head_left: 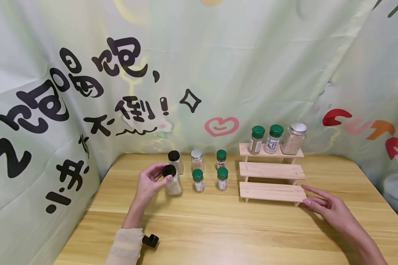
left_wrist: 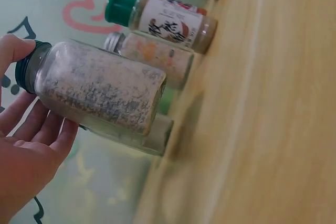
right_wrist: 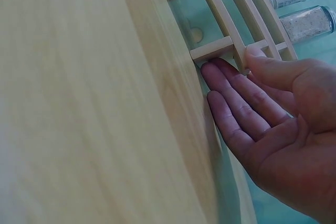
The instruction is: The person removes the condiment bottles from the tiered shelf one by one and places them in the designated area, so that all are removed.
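Observation:
In the head view, my left hand (head_left: 150, 184) pinches the black cap of a clear spice jar (head_left: 173, 186), thumb on one side and fingers on the other. Pale, dark-flecked contents fill the jar (left_wrist: 102, 85) in the left wrist view; whether its base touches the table cannot be told. Right behind stands a second black-capped jar (head_left: 175, 162). A three-step wooden rack (head_left: 272, 170) stands to the right. My right hand (head_left: 330, 209) holds the right end of its lowest step. In the right wrist view the thumb (right_wrist: 273, 69) lies against that step's end, the other fingers (right_wrist: 247, 98) by the leg.
Right of the held jar stand a silver-capped jar (head_left: 197, 161) and green-capped shakers (head_left: 198, 181). The rack's top step bears two green-capped shakers (head_left: 257, 140) and a larger silver-capped jar (head_left: 294, 139). A printed curtain (head_left: 252, 73) hangs behind the wooden table (head_left: 219, 228).

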`<state>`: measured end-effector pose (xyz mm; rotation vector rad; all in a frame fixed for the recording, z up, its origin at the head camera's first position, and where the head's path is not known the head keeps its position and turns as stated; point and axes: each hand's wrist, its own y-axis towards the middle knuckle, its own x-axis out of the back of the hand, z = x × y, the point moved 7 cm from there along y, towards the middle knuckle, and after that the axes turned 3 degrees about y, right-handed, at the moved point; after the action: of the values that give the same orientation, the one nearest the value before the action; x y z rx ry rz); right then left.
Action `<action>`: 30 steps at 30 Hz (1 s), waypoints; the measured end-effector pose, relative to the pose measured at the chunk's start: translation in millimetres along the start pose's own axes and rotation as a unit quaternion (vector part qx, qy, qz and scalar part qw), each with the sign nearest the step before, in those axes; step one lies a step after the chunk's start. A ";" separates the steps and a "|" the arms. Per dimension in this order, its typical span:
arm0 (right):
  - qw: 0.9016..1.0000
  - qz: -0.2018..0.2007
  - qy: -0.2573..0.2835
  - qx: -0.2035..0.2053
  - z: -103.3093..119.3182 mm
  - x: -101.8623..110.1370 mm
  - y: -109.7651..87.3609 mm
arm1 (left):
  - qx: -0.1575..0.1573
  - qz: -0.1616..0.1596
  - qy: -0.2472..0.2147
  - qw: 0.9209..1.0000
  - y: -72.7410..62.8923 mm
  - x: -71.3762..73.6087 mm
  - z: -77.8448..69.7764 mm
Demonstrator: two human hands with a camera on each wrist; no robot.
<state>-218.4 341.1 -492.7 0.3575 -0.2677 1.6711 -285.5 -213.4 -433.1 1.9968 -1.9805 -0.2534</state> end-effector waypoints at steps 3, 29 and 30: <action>1.000 0.001 0.001 0.004 0.9 -0.4 0.1 | 0.017 0.005 0.007 1.000 -0.2 0.0 8.5; 0.999 0.007 0.038 0.013 -2.8 -1.4 0.7 | 0.041 0.026 -0.013 0.999 -0.6 3.8 26.6; 0.999 0.007 0.038 0.013 -3.0 -1.2 0.8 | 0.042 0.027 -0.013 0.999 -0.5 3.9 26.7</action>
<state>-219.2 341.0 -496.0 0.3115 -0.1918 1.6995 -294.2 -219.9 -457.8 1.9960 -2.0908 -0.1883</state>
